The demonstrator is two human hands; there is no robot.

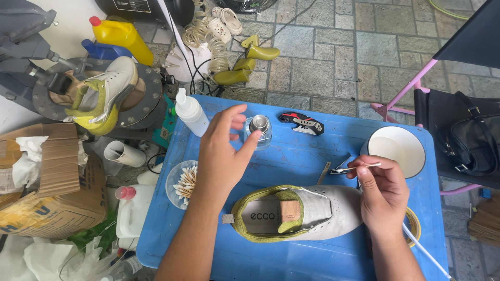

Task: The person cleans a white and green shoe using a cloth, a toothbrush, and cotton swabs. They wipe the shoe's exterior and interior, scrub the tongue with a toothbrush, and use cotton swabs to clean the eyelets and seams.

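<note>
A grey shoe (pixel 312 213) with green lining lies sideways on the blue desk (pixel 291 156); the left hand (pixel 221 153) reaches, fingers apart, to a small glass bottle (pixel 259 130); the right hand (pixel 383 192) has its fingers clamped on a cotton swab (pixel 359 167).

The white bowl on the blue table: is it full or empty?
Empty: the white bowl shows only its bare pale inside, nothing lying in it.

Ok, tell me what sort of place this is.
Probably a shoe cleaning or repair stall: a grey shoe lies on the blue table, another shoe sits on a round machine, with cotton swabs nearby.

Brown cardboard box (pixel 49 182) far left; yellow jug (pixel 122 35) top left.
</note>
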